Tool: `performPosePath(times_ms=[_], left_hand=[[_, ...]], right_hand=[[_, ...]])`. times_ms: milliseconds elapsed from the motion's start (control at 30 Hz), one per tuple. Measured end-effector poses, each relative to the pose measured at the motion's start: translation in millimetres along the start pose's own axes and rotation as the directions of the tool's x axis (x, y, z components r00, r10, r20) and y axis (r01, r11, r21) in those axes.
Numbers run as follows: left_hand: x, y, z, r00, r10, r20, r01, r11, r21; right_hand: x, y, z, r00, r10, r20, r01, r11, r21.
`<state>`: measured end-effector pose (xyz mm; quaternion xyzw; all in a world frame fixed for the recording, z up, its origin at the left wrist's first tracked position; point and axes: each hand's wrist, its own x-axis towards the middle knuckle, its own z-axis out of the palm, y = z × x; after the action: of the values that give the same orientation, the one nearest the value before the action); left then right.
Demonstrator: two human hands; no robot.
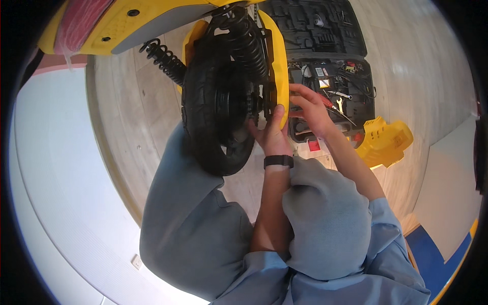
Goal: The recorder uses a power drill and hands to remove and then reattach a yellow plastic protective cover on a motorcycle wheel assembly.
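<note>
A black rear wheel point(216, 152) with a thick tyre stands in front of me, below a yellow vehicle body point(168, 12). Along the wheel's right side runs a yellow cover point(279, 56), next to a black coil spring shock point(246, 46). My left hand point(273, 136), a dark band at its wrist, closes on the cover's lower end, thumb on the yellow face; its other fingers reach in by the hub and are partly hidden. My right hand point(312, 113) is at the cover's outer side, fingers apart and bent, fingertips close to or touching it.
An opened black toolbox point(370, 96) lies right of the wheel, holding a red-handled screwdriver point(328, 101), a wrench point(339, 104) and cables. A loose yellow plastic part point(387, 143) rests on the wooden floor point(417, 76). Another coil shock point(165, 61) sticks out left of the wheel.
</note>
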<state>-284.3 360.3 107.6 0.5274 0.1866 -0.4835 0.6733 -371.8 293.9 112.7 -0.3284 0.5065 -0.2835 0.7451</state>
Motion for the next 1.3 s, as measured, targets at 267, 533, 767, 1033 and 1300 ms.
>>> performPosePath(times_ms=[267, 533, 767, 1033, 1300], left_hand=[[2, -5, -2, 0.998, -0.042, 0.04, 0.042, 0.999, 0.001], [0, -1, 2, 0.999, 0.008, 0.031, -0.01, 0.999, 0.038], [8, -3, -9, 0.985, -0.035, 0.172, 0.022, 0.997, 0.076], [10, -2, -14, 0.938, -0.111, 0.33, 0.085, 0.992, 0.092], [23, 3, -23, 0.945, -0.079, 0.318, 0.043, 0.992, 0.117]], right_hand=[[9, 12, -15, 0.969, -0.246, 0.02, 0.244, 0.942, -0.23], [21, 22, -15, 0.959, -0.281, -0.033, 0.262, 0.925, -0.274], [4, 19, -15, 0.966, -0.241, 0.097, 0.255, 0.949, -0.183], [0, 23, -20, 0.893, -0.416, 0.17, 0.449, 0.808, -0.382], [-2, 17, -12, 0.905, -0.403, 0.139, 0.426, 0.835, -0.348]])
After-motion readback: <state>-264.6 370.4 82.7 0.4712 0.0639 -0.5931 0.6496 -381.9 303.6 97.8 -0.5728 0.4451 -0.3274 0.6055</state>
